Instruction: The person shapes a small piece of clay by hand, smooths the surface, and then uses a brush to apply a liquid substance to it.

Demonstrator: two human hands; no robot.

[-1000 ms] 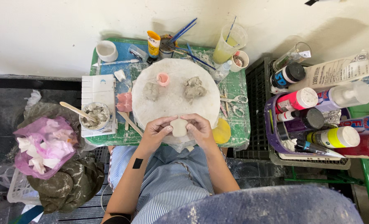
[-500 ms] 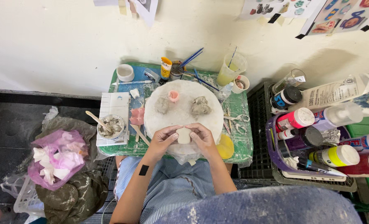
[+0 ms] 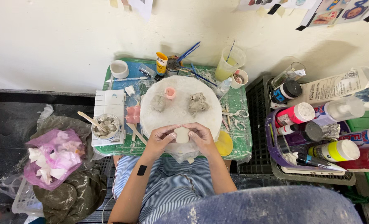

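Observation:
Both hands hold a small pale clay lump [image 3: 181,135] over the near edge of a round white work board [image 3: 180,114]. My left hand [image 3: 159,139] grips the lump's left side, and my right hand [image 3: 202,137] pinches its right side with the fingertips. Two grey clay lumps [image 3: 158,103] [image 3: 198,103] and a small pink cup [image 3: 170,92] lie further back on the board. A black patch sits on my left forearm.
The small green table [image 3: 238,103] holds a bowl of grey paste with a wooden stick [image 3: 106,125], a white palette [image 3: 109,101], brushes, cups, scissors [image 3: 236,113] and a yellow lid [image 3: 223,143]. Paint bottles in a crate [image 3: 313,137] stand right. A pink bag [image 3: 54,155] lies left.
The view has tilted up, so the table sits lower in frame and more wall shows. Both hands stay on the pale lump, fingers shifting slightly.

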